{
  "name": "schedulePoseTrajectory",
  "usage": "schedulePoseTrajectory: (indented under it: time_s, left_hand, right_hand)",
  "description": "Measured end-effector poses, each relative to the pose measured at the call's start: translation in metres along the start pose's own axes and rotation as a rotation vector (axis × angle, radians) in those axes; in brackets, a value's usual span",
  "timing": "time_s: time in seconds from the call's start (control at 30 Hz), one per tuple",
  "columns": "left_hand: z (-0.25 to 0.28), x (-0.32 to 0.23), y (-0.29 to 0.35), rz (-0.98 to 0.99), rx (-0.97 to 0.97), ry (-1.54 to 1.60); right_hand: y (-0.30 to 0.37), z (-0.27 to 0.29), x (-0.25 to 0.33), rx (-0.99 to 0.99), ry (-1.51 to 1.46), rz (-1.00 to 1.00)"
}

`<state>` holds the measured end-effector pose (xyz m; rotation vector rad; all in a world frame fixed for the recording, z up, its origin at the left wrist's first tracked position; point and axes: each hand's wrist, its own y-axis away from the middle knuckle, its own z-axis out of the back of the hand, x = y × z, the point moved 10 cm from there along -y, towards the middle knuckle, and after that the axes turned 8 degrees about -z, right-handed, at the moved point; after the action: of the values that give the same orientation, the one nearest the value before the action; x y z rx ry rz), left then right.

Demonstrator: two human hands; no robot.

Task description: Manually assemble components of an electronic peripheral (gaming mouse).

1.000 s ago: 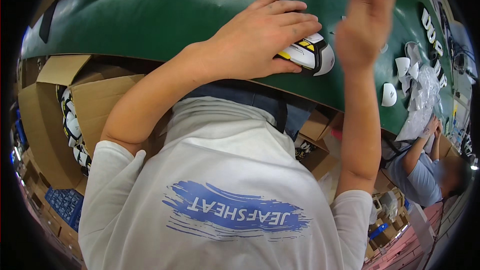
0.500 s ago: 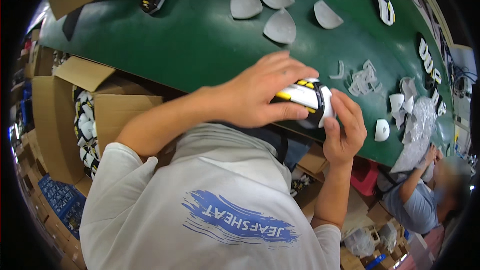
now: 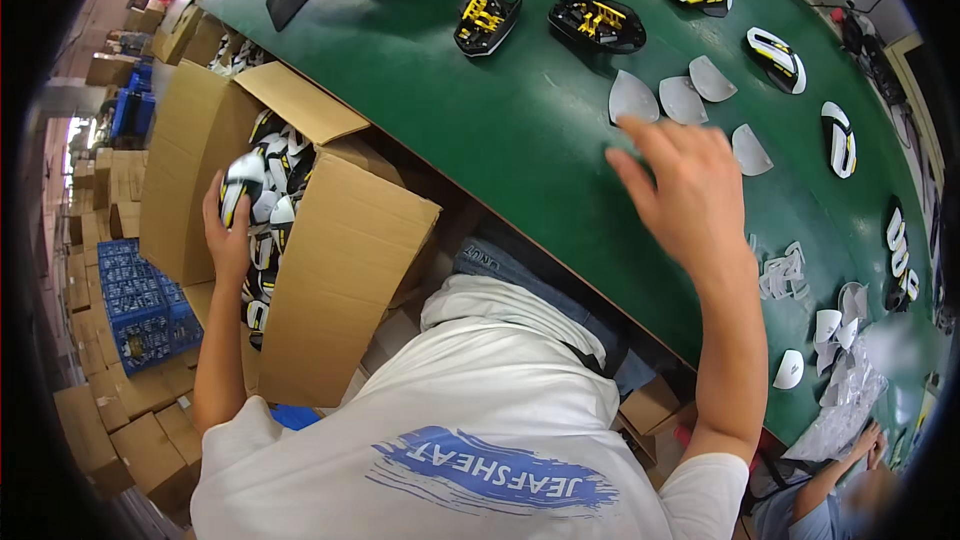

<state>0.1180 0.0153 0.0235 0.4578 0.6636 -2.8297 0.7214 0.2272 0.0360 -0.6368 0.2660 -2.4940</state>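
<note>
While the left hand [image 3: 228,240] closes its fingers around one white-and-black mouse shell [image 3: 240,185], long axis running up from the palm, inside the open cardboard box [image 3: 340,270] of like shells, the right hand [image 3: 690,190] hovers, fingers spread and empty, over bare green table [image 3: 520,140]. Beyond its fingertips lie four grey curved panels [image 3: 632,97]; farther off, two black-and-yellow mouse bases [image 3: 488,12].

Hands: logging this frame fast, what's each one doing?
Left hand: closed on a white mouse shell in the box.
Right hand: open, empty, over the table.
</note>
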Motion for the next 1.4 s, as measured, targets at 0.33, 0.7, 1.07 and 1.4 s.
schedulePoseTrajectory:
  time_s: [0.33,0.7,1.07,1.4]
  left_hand:
    - [-0.065,-0.139,-0.075,-0.368,-0.02,-0.045]
    - [-0.272,-0.323,-0.209,-0.664,0.259,0.204]
    - [-0.258,-0.43,0.007,-0.054,1.222,1.166]
    - [-0.253,-0.504,-0.003,-0.747,0.905,0.647]
  right_hand:
    - [0.012,0.008,-0.01,-0.162,0.237,-0.003]
    - [0.185,0.082,-0.05,-0.348,0.318,-0.399]
    - [0.153,0.1,-0.124,-0.345,0.358,-0.544]
    - [0.189,0.073,-0.117,-0.251,0.227,-0.692]
